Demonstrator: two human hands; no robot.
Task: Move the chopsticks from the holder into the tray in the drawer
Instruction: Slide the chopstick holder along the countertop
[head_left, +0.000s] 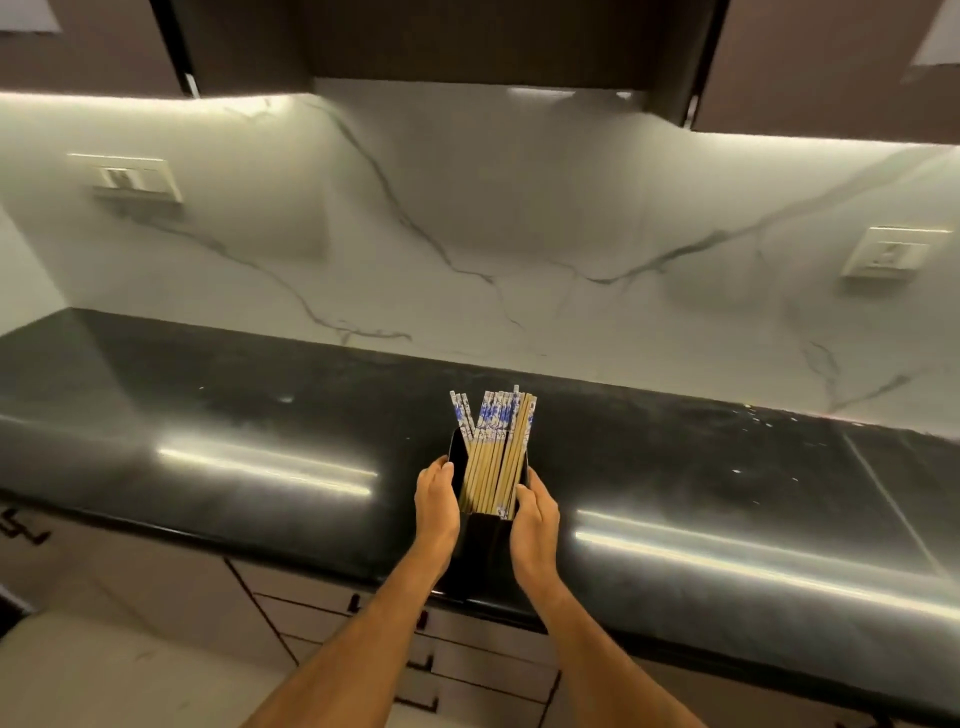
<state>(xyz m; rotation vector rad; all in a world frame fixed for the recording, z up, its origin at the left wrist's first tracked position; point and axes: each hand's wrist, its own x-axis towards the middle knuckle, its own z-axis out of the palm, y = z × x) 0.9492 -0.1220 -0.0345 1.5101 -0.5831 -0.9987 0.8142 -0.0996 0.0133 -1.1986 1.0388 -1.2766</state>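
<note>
A black rectangular holder (485, 551) stands near the front edge of the black countertop (260, 415). Several wooden chopsticks (493, 457) with blue-and-white patterned tops stick out of it, leaning away from me. My left hand (436, 506) presses the holder's left side and my right hand (532, 525) its right side, so both hands clasp it. The drawers (467, 660) below the counter are closed, and no tray is in view.
A white marble backsplash (467, 234) rises behind the counter, with switch plates at left (137, 176) and right (891, 252). Dark wall cabinets (467, 41) hang overhead. Pale floor (130, 675) shows at lower left.
</note>
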